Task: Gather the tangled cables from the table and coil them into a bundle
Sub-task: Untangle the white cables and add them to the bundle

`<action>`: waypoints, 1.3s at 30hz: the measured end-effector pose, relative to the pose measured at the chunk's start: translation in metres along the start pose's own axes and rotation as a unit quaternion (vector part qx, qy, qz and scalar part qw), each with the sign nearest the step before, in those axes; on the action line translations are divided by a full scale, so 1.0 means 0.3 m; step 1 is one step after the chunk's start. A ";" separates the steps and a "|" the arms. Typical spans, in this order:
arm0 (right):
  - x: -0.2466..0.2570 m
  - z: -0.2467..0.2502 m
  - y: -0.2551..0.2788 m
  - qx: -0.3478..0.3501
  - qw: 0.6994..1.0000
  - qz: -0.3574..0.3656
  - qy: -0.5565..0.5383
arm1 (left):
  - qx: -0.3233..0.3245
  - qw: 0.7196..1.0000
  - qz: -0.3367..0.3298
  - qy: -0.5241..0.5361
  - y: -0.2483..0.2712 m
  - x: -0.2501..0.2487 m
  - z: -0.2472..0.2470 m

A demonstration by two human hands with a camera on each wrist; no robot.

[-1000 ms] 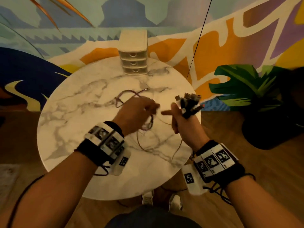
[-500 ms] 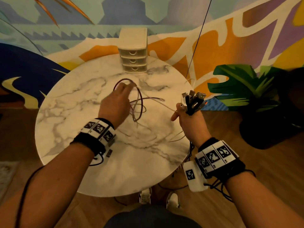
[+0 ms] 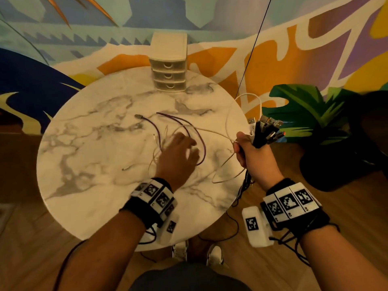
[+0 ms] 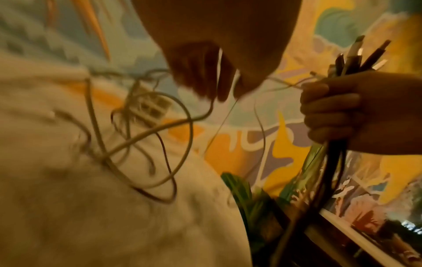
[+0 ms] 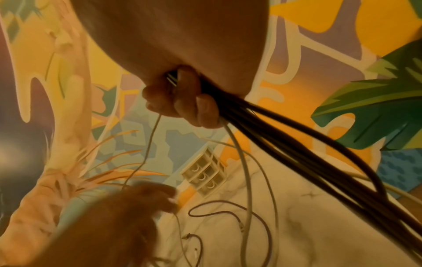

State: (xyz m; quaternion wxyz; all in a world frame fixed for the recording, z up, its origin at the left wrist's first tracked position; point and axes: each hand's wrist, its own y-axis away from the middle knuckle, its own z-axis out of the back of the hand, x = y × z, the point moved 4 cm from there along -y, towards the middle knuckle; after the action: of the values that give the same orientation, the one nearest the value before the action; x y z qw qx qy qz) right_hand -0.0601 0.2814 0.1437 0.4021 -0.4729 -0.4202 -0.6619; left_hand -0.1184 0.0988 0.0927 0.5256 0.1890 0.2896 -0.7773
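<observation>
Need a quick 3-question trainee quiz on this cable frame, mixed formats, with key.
1. True or false: the right hand grips a bunch of cable ends.
2. Where does the purple cable lie? A) on the marble table B) in a drawer C) on the floor
3. Fill in: the small drawer unit has ___ drawers.

Key: 1 true; 2 A; 3 three.

— Round white marble table (image 3: 88,164): smooth, grey-veined, faintly glossy. Small cream plastic drawer unit (image 3: 169,66): matt.

— Thin purple cable (image 3: 200,141): matt sheath, possibly braided. Black cable bundle (image 5: 308,153): smooth, slightly shiny, metal plugs. Wooden plank floor (image 3: 346,206): satin.
</observation>
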 end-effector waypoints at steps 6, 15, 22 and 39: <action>0.007 0.070 -0.021 -0.067 0.996 0.010 -0.053 | 0.404 0.875 0.115 -0.241 0.108 0.294 -0.178; -0.026 0.152 -0.038 -0.131 0.988 0.013 -0.085 | 0.124 0.928 0.077 -0.343 -0.124 0.352 0.189; -0.020 0.083 -0.030 -0.079 0.993 0.005 -0.084 | 0.192 0.950 0.044 0.244 -0.075 -0.177 -0.084; -0.214 0.363 -0.030 -0.314 0.920 -0.101 -0.211 | 0.176 0.952 0.231 0.094 -0.143 0.344 0.044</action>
State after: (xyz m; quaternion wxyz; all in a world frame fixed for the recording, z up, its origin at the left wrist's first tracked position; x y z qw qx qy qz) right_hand -0.0223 0.3951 0.1019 0.0658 -0.6588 -0.3116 -0.6816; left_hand -0.1967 0.0292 0.0519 0.6195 0.4125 0.1451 -0.6519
